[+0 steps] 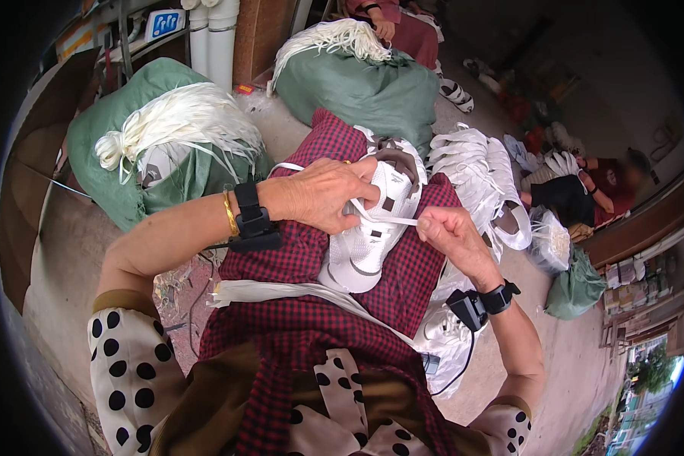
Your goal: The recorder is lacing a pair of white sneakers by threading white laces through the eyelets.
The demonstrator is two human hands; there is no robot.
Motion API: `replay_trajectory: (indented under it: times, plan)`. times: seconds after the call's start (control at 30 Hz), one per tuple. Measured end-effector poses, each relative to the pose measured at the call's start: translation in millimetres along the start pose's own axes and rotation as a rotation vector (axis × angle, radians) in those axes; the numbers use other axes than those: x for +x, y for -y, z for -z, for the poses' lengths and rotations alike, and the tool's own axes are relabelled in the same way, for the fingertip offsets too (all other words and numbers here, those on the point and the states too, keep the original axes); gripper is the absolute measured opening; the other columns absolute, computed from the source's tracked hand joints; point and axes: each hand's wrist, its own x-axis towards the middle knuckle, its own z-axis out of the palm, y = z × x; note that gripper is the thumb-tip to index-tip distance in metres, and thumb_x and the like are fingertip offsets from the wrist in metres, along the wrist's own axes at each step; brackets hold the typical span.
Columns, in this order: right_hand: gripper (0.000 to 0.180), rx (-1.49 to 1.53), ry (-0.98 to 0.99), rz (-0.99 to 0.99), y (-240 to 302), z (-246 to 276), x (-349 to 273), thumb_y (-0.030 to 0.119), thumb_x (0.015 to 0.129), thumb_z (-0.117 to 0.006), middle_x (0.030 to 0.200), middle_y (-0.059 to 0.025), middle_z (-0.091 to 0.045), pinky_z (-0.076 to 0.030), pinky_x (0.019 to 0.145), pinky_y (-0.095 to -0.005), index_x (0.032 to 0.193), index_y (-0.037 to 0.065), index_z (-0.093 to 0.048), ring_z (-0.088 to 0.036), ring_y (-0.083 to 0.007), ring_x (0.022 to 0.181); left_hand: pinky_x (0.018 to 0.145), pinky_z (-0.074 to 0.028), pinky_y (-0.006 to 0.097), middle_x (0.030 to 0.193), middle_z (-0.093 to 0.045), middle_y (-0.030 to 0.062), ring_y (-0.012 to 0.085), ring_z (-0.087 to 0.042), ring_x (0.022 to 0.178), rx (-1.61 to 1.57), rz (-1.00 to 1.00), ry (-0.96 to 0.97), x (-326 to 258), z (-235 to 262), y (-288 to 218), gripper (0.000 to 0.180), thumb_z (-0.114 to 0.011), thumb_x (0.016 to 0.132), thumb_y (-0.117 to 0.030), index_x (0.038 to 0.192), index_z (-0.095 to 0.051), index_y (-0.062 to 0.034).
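A white sneaker (366, 254) lies on my lap, on a red and black checked apron (289, 239), its toe toward me. A flat white shoelace (391, 220) runs across the front of the sneaker. My right hand (452, 237) pinches the lace and draws it taut at the sneaker's right side. Over the sneaker's left side, my left hand (327, 194) is closed with its fingertips at the lacing. Some of its fingers are hidden behind the hand. A bundle of white laces (292, 292) lies across my lap below the toe.
Green sacks stand ahead: one at left (95, 144) topped with white laces (194, 118), another farther off (349, 87). Several white sneakers (471, 163) are heaped on plastic at my right. Two other people sit beyond, one at the top, one (615, 182) at far right.
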Motion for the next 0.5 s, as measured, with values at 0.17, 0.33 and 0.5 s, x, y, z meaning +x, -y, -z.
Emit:
replay_trajectory:
  times: [0.17, 0.33, 0.5]
  plan:
    - [0.031, -0.323, -0.145, -0.061, -29, 13, 12, 0.019, 0.093, -0.059, 0.058, -0.0067, -0.055, -0.038, 0.054, -0.0332, 0.071, -0.002, -0.059, -0.048, -0.0163, 0.053, 0.065, -0.05, 0.043, 0.096, -0.056, 0.0104, 0.0315, -0.062, 0.077, -0.107, -0.018, -0.101, 4, -4, 7, 0.026, -0.074, 0.072, -0.012, 0.095, -0.064, -0.0057]
    - [0.022, -0.519, -0.243, 0.022, -25, 17, 10, 0.016, 0.087, -0.063, 0.065, -0.0208, -0.059, -0.048, 0.061, -0.0419, 0.08, -0.004, -0.063, -0.056, -0.0353, 0.057, 0.064, -0.049, 0.04, 0.085, -0.058, 0.0085, 0.0263, -0.062, 0.076, -0.308, 0.055, -0.102, 5, 1, 18, 0.024, -0.072, 0.073, -0.007, 0.095, -0.064, -0.0038]
    - [0.012, -0.579, -0.337, 0.31, -6, -8, 12, 0.008, 0.083, -0.069, 0.076, -0.0115, -0.059, -0.048, 0.066, -0.0388, 0.087, -0.001, -0.064, -0.058, -0.026, 0.073, 0.062, -0.044, 0.041, 0.08, -0.052, 0.0074, 0.0259, -0.057, 0.07, -0.196, 0.012, -0.072, 5, 0, 6, 0.031, -0.071, 0.072, -0.006, 0.102, -0.062, -0.0058]
